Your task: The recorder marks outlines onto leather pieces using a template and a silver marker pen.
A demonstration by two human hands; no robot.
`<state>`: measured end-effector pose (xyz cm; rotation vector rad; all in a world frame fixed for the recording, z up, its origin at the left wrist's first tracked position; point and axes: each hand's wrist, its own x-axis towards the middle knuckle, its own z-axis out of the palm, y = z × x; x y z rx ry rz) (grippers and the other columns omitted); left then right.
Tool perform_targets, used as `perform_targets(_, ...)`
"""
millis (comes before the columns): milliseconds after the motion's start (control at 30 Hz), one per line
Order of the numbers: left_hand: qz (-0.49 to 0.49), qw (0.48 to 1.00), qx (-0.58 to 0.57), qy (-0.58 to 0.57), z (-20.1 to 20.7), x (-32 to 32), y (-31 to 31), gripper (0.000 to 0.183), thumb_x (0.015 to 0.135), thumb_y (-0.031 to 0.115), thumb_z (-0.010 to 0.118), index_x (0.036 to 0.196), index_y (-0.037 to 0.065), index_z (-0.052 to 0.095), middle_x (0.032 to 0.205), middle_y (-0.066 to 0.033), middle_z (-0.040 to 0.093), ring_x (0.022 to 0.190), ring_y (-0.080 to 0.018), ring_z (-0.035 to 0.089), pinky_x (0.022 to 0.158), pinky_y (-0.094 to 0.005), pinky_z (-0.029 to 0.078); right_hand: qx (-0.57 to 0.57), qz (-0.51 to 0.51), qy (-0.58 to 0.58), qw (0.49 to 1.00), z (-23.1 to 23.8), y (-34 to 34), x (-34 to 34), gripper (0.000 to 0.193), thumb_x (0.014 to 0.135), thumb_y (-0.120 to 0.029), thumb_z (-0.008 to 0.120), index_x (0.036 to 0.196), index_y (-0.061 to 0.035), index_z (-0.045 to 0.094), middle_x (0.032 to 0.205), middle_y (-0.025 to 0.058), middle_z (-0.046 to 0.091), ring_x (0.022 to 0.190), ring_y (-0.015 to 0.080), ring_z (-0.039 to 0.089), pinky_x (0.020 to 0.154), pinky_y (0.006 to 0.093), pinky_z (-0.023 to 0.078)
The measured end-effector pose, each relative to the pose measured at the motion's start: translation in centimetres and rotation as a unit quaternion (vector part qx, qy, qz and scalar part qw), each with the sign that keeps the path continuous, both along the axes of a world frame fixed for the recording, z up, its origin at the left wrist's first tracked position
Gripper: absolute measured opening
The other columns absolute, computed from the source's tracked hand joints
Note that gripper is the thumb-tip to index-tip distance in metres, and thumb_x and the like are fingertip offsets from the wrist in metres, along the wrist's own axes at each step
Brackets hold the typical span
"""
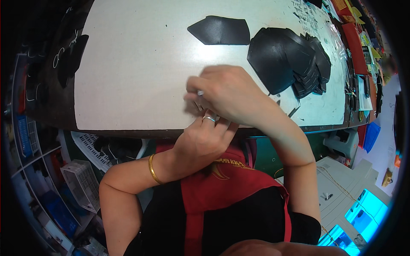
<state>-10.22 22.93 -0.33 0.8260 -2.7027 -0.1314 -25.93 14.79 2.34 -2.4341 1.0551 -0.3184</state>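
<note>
My right hand is above the near middle of the pale work board. Its fingers are curled round a slim tool, of which only a small whitish end shows; its kind cannot be made out. Close below it is my left hand, at the board's near edge, with a ring on one finger and its fingers bent. The right hand covers part of these fingertips, so what they hold is hidden. A thin dark-edged sliver shows between the two hands.
Flat black leather-like pieces lie in an overlapping pile at right, with one separate pointed piece beyond my hands. Small black scraps lie near my right forearm. Papers and packets crowd the right edge. A white basket stands below left.
</note>
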Motion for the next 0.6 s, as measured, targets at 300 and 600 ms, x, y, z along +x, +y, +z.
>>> perform_targets(300, 0.018, 0.995, -0.095, -0.014, 0.5, -1.0, -1.4, 0.033, 0.085, 0.015, 0.062, 0.115, 0.007, 0.073, 0.114, -0.0122, 0.070, 0.081, -0.0236, 0.069, 0.057, -0.0244, 0.055, -0.087, -0.166, -0.151, 0.971, 0.3, 0.8, -5.0, 0.022, 0.097, -0.032, 0.067, 0.089, -0.0128, 0.074, 0.079, 0.0043, 0.070, 0.075, 0.0257, 0.068, 0.068, 0.0377, 0.054)
perform_targets(600, 0.037, 0.998, -0.058, 0.003, 0.6, -1.3, -1.4, 0.035, 0.081, 0.007, 0.064, 0.114, 0.006, 0.074, 0.115, -0.0118, 0.072, 0.076, -0.0261, 0.067, 0.057, -0.0252, 0.055, -0.148, -0.138, -0.021, 0.979, 0.3, 2.8, -7.5, 0.025, 0.093, -0.027, 0.072, 0.080, -0.0091, 0.062, 0.069, 0.0065, 0.060, 0.070, 0.0274, 0.063, 0.068, 0.0404, 0.051)
